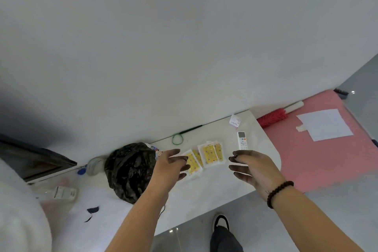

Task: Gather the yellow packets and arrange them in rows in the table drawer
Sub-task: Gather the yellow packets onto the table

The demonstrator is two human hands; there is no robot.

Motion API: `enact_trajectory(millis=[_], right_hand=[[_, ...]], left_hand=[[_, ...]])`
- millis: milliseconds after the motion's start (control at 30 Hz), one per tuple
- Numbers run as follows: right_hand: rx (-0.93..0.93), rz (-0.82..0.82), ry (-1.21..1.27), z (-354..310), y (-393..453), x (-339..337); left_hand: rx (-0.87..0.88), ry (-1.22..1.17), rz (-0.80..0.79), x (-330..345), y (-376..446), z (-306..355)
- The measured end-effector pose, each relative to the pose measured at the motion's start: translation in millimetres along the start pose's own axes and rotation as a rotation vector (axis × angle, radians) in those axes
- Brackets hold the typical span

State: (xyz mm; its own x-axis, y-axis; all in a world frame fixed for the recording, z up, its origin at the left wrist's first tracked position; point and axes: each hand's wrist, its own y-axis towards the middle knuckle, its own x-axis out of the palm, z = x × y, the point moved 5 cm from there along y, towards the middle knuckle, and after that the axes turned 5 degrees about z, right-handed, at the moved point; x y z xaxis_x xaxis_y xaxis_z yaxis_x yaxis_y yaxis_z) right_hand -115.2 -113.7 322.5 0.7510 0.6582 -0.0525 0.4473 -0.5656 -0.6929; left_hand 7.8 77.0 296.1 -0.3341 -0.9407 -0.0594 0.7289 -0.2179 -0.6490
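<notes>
Yellow packets [204,156] lie in a loose, overlapping cluster on the white table [204,192], between the two hands; how many there are cannot be counted, since they overlap and the left fingers cover the nearest one. White table: its near left part is washed out and blurred, and no drawer can be made out. Pink mat [319,149], right of the table, carries a white sheet of paper [325,125]; its right edge is cut off by the frame. Black plastic bag [131,170], crumpled, sits left of the packets, partly behind the left forearm. Left hand [169,165] hovers with fingers spread and relaxed over the left edge of the packets, gripping nothing; contact with them cannot be told. Right hand [251,168], a bead bracelet [278,192] on its wrist, is held just right of the packets, fingers loosely extended, holding nothing. Red duster [274,117] lies along the mat's far edge. White remote control [242,141] rests just beyond the right fingertips. Green loop [177,139] lies near the wall. Small crumpled paper [235,121] sits at the far table corner; its print is illegible.
</notes>
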Motion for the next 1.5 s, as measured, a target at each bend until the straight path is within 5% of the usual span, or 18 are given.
enact_trajectory(millis=[233, 500, 633, 1100, 1267, 1500], right_hand=[[0.068, -0.031, -0.163, -8, 106, -12], [0.268, 0.026, -0.091, 73, 228, 6], [0.327, 0.064, -0.145, 120, 284, 20], [0.019, 0.371, -0.588, 174, 389, 43], [0.025, 0.279, -0.786, 170, 399, 58], [0.054, 0.127, -0.720, 176, 406, 63]], left_hand=[[-0.129, -0.083, 0.213, 45, 62, -41], [-0.317, 0.116, 0.428, 55, 171, -132], [-0.363, 0.169, 0.446, 58, 227, -177], [-0.409, 0.332, 0.573, 82, 304, -230], [-0.369, 0.225, 0.558, 88, 311, -225], [-0.382, 0.152, 0.470, 88, 322, -231]])
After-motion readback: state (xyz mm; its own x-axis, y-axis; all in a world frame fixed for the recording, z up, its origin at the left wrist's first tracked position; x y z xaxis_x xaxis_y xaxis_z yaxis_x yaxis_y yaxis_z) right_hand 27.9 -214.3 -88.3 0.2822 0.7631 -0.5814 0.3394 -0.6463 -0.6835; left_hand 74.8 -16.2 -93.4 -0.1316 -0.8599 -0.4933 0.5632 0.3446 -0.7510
